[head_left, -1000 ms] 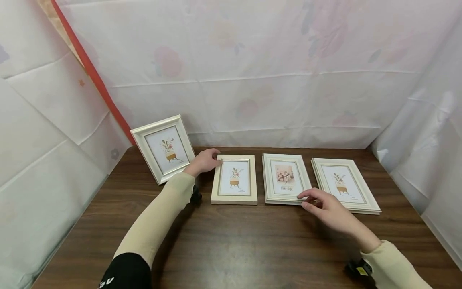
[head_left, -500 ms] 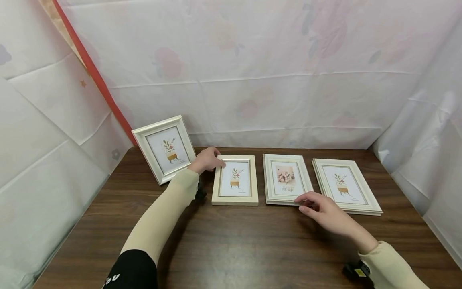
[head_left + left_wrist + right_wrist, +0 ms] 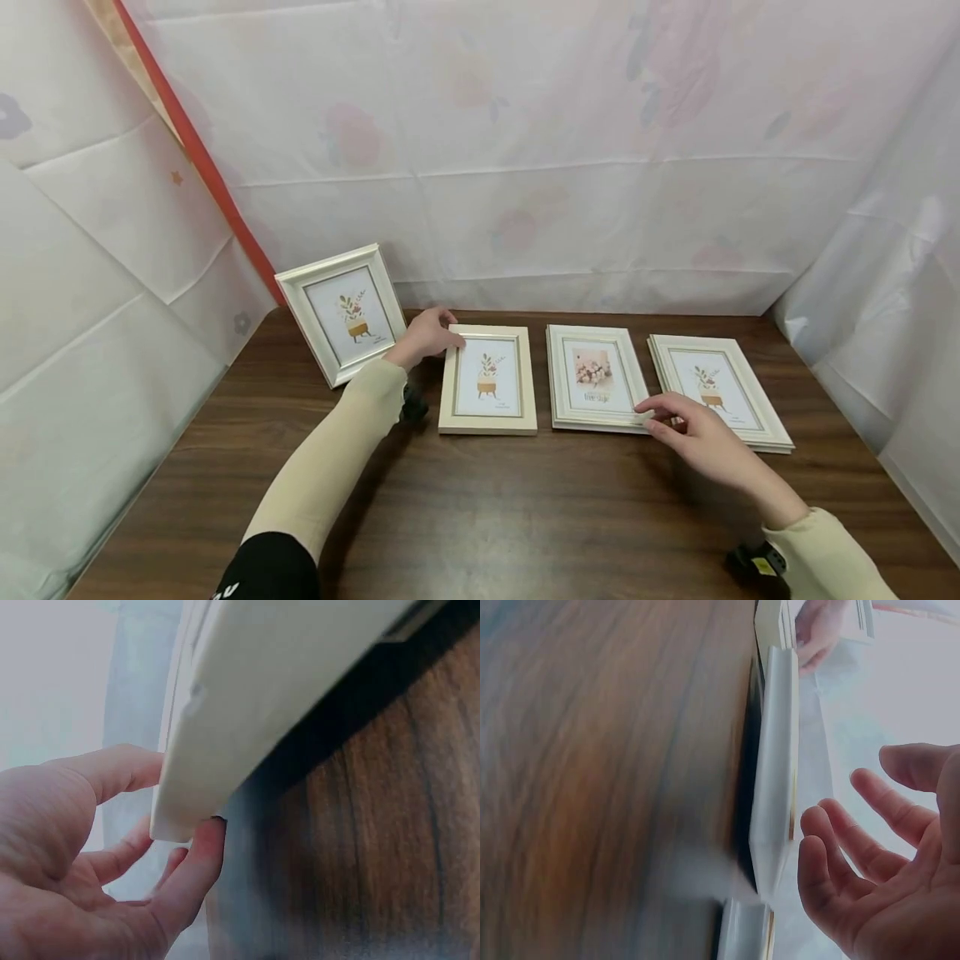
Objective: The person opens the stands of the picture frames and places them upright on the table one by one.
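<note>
Pinching corner: the left grip (image 3: pixel 426 336) holds the cream frame (image 3: pixel 487 379) near its upper left corner, thumb on the front, a fingertip tucked behind the edge.
Cream frame: on the bench (image 3: pixel 480 517), between the leaning frame (image 3: pixel 341 317) and the flower-photo frame (image 3: pixel 597 375); the head view shows it flat or nearly so.
Free side: the right grip (image 3: pixel 705 437) holds nothing, fingers loosely bent and apart by the flower-photo frame's lower right corner, with a gap showing in the right wrist view.
Thumb: best pressed on the moulded rim, not the picture pane, which would likely smudge.
Fingers behind: a deeper tuck under the edge should steady the frame, as one corner alone may let it twist.
Leaning frame: it stands tilted just beside the left grip, so a low, slow wrist seems wise; a knock could tip it.
Lower edge: resting it on the bench as a pivot would probably make any raising smoother than dragging.
</note>
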Demonstrator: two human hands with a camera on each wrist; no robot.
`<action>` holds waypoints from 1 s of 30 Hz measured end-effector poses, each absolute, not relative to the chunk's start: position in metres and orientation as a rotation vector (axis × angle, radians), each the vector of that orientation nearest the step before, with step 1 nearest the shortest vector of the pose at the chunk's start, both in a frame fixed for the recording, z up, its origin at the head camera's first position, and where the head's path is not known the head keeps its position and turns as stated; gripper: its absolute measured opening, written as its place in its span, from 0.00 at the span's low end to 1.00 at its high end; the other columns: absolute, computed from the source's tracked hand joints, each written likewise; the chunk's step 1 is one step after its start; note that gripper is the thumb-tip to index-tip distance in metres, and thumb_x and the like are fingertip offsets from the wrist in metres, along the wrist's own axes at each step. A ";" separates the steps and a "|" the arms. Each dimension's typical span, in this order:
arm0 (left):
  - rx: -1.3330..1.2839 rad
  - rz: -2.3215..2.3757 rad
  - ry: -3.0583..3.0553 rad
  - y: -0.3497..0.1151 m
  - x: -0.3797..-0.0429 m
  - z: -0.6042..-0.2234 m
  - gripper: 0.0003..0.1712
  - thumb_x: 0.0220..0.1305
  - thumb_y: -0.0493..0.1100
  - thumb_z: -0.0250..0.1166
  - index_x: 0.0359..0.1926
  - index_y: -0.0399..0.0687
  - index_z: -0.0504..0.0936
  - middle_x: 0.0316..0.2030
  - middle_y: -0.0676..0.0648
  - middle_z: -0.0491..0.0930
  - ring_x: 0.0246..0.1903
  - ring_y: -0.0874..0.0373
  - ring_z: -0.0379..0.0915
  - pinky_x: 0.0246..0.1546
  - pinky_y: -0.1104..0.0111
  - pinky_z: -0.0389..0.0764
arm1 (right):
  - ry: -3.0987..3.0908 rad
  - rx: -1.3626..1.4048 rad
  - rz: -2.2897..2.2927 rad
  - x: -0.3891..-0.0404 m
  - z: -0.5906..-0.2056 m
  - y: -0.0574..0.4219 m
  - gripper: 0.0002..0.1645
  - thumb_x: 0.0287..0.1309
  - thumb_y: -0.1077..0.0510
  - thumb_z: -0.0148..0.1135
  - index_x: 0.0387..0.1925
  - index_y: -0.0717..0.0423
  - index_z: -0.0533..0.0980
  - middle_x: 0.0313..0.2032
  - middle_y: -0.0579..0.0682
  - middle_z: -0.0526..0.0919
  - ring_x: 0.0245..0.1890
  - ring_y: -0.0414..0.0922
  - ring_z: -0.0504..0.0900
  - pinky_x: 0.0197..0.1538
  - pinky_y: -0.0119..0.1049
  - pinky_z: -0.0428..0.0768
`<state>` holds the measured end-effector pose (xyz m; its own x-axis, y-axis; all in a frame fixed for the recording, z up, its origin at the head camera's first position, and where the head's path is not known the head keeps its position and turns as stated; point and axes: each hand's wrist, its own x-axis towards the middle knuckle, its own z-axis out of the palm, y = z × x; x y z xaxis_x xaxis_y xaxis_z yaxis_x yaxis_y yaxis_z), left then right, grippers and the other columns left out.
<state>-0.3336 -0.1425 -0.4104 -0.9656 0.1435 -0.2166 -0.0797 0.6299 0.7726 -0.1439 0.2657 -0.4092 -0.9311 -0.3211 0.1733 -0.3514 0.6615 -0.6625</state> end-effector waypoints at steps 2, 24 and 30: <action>0.055 1.328 2.545 -0.146 -0.332 -0.410 0.25 0.61 0.41 0.71 0.55 0.42 0.72 0.51 0.39 0.75 0.43 0.48 0.77 0.40 0.61 0.83 | -2.816 0.568 1.119 -0.144 -0.409 0.270 0.10 0.68 0.61 0.62 0.49 0.55 0.80 0.45 0.48 0.83 0.40 0.39 0.80 0.42 0.35 0.80; 0.202 1.683 2.388 -0.155 -0.314 -0.379 0.20 0.64 0.38 0.70 0.56 0.45 0.77 0.49 0.40 0.79 0.45 0.47 0.80 0.46 0.52 0.83 | -2.814 0.412 0.966 -0.150 -0.410 0.319 0.13 0.68 0.58 0.62 0.51 0.57 0.80 0.50 0.57 0.83 0.42 0.51 0.82 0.38 0.36 0.80; 0.223 1.769 2.353 -0.154 -0.306 -0.369 0.18 0.65 0.40 0.69 0.55 0.47 0.78 0.51 0.42 0.79 0.46 0.48 0.80 0.44 0.55 0.84 | -2.835 0.330 0.942 -0.150 -0.408 0.330 0.14 0.69 0.56 0.61 0.52 0.57 0.80 0.54 0.62 0.80 0.46 0.57 0.81 0.40 0.36 0.78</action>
<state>-0.3062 -0.1540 -0.3694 -0.9710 0.2316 -0.0601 0.0066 0.2770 0.9608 -0.1502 0.3300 -0.4077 -0.9668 -0.1640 0.1962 -0.2488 0.7806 -0.5734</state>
